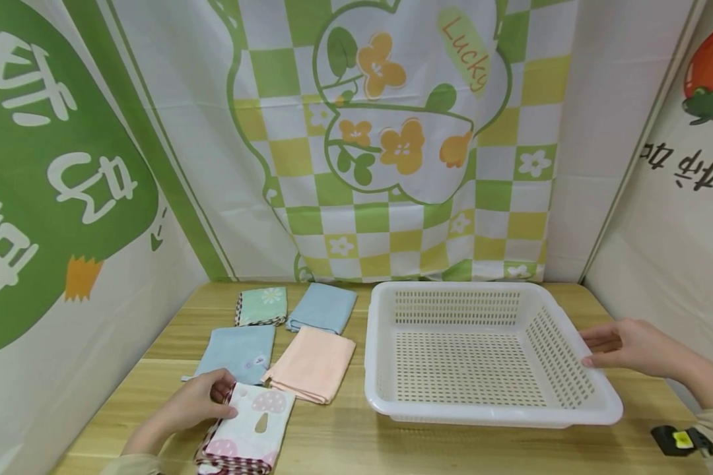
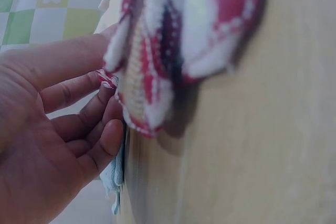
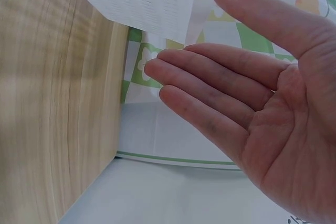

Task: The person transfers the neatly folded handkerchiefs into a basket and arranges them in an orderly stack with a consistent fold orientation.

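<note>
My left hand (image 1: pixel 193 401) pinches the left edge of a folded washcloth (image 1: pixel 265 422) with a mushroom print and checked underside, thumb on top. In the left wrist view, the washcloth's red and white edges (image 2: pixel 149 87) show beside the fingers (image 2: pixel 89 116). To the right stands a white perforated plastic basket (image 1: pixel 492 414) with nothing in it. My right hand (image 1: pixel 636 349) is at its right rim, the thumb touching it. Seen from the right wrist, the fingers (image 3: pixel 210 87) are straight along the outside of the basket wall (image 3: pixel 152 3).
Beyond the mushroom washcloth lie a blue one (image 1: pixel 232 349) with a small motif, a peach one (image 1: pixel 313 366), a green flowered one (image 1: pixel 263 307) and a plain blue one (image 1: pixel 323 307). A black and yellow object (image 1: pixel 682 440) lies at the right. Printed curtains (image 1: pixel 404 231) enclose the wooden table (image 1: pixel 333 442).
</note>
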`<action>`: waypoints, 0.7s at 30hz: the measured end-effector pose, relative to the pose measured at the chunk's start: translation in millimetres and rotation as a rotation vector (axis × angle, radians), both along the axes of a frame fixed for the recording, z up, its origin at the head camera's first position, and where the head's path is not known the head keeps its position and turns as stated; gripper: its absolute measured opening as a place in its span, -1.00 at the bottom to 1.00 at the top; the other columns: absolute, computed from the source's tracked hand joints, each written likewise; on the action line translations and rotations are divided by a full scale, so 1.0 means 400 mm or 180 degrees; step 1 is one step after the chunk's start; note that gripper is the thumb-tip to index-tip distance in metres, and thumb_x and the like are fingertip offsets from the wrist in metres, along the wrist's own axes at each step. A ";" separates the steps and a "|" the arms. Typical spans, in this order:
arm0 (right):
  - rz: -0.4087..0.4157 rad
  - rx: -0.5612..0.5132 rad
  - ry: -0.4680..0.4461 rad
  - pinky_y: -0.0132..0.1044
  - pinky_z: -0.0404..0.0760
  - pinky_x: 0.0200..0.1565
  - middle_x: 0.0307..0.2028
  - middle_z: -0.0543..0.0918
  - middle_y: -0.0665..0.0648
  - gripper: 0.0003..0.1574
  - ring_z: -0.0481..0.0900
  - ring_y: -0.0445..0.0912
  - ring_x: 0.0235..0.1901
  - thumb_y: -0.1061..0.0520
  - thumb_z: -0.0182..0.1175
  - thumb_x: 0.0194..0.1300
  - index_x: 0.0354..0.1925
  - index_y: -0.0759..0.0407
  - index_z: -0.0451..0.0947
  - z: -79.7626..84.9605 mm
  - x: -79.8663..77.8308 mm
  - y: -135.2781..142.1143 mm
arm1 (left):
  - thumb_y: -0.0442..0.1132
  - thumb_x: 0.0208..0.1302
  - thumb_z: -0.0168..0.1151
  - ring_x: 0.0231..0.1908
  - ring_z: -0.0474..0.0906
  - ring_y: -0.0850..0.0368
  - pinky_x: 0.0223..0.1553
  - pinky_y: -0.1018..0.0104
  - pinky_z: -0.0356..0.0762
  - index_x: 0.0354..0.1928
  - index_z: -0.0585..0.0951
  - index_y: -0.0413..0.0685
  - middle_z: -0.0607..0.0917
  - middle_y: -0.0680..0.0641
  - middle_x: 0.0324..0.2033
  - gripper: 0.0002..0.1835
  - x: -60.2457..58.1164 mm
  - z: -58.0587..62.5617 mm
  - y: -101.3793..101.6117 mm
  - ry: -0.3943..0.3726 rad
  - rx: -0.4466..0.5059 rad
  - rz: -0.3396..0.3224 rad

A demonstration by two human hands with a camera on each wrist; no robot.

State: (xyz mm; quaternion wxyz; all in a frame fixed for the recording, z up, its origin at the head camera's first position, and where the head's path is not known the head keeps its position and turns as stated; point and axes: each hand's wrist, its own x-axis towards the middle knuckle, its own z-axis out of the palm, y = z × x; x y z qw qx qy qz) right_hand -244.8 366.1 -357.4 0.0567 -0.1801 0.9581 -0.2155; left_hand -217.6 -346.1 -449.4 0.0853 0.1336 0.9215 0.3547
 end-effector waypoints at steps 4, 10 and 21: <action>-0.0015 -0.0006 -0.0058 -0.34 0.65 -0.31 -0.11 0.69 0.30 -0.24 0.71 -0.16 -0.28 -0.11 0.35 0.12 0.07 0.46 0.50 0.002 0.001 -0.001 | -0.18 -0.04 0.47 -0.44 0.39 0.28 -0.42 0.41 0.42 -0.23 0.51 -0.24 0.52 -0.03 -0.45 -0.59 -0.001 0.003 0.001 -0.0008 -0.0017 -0.0049; -0.0007 -0.0014 -0.0102 -0.34 0.65 -0.31 -0.10 0.68 0.32 -0.23 0.71 -0.15 -0.27 -0.11 0.34 0.13 0.08 0.48 0.49 0.005 0.000 -0.001 | -0.18 -0.01 0.44 -0.50 0.30 0.30 -0.50 0.40 0.28 -0.35 0.42 -0.19 0.42 -0.01 -0.53 -0.62 0.001 0.006 -0.001 0.0017 0.0038 -0.0203; -0.0006 0.0030 -0.0125 -0.33 0.66 -0.29 -0.10 0.68 0.31 -0.22 0.70 -0.15 -0.26 -0.11 0.33 0.14 0.08 0.48 0.48 0.008 -0.002 0.001 | -0.15 0.07 0.39 -0.54 0.25 0.34 -0.55 0.40 0.19 -0.37 0.34 -0.18 0.32 0.04 -0.57 -0.60 0.003 0.004 -0.008 0.0003 0.0081 -0.0301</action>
